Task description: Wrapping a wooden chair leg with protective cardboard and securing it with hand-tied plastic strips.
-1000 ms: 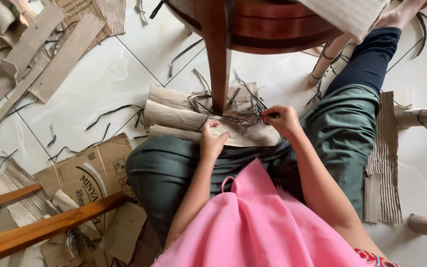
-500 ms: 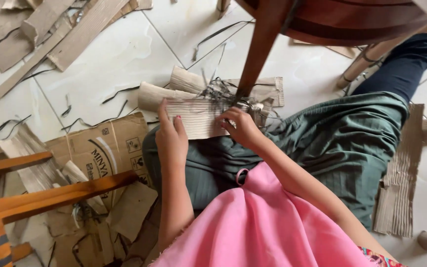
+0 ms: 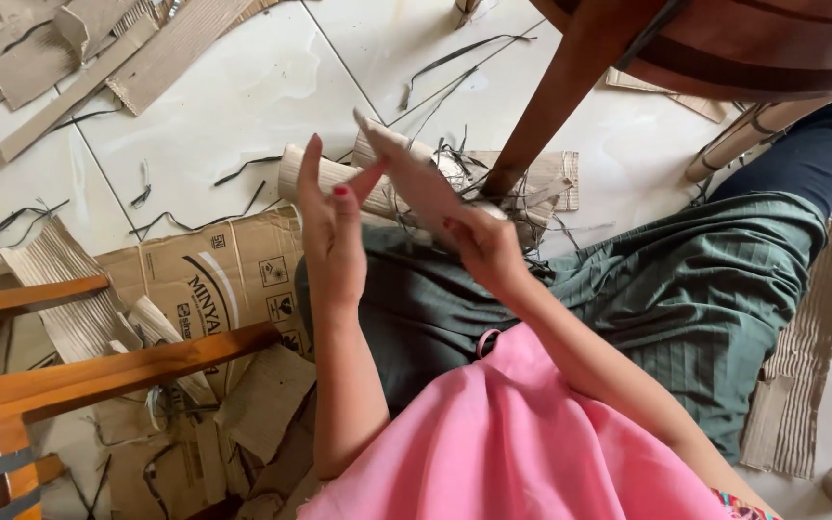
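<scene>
1. Over the lap, head view: a cardboard strip [image 3: 414,173] is held up off the floor, tilted, its upper end pointing up-left and its lower end in the right hand [image 3: 481,248].
2. Right hand: fingers curled shut around the strip's lower end; thumb side faces the camera.
3. Left hand [image 3: 332,236]: open and flat, fingers straight and together, pointing up. The thumb tip touches the strip's left edge; the palm grips nothing.
4. Both hands sit close together above the green trousers [image 3: 686,299], with a pink top [image 3: 522,453] at the bottom of the frame.
5. Behind the strip, on the tile floor [image 3: 243,96]: cardboard rolls [image 3: 339,178] lying side by side, with thin dark offcuts [image 3: 455,159] tangled over them.
6. A brown chair leg [image 3: 556,96] stands slanted just right of the rolls, its foot among the offcuts.
7. Left of the lap: a flattened box [image 3: 209,279] with dark print, lying on the floor, partly under the left forearm.
8. Lower left: orange wooden rails [image 3: 108,371] cross over more torn cardboard.
9. Top left: loose cardboard scraps [image 3: 98,58], well apart from the hands.
10. Right edge: a corrugated sheet [image 3: 801,376] lies flat beside the trouser leg.
</scene>
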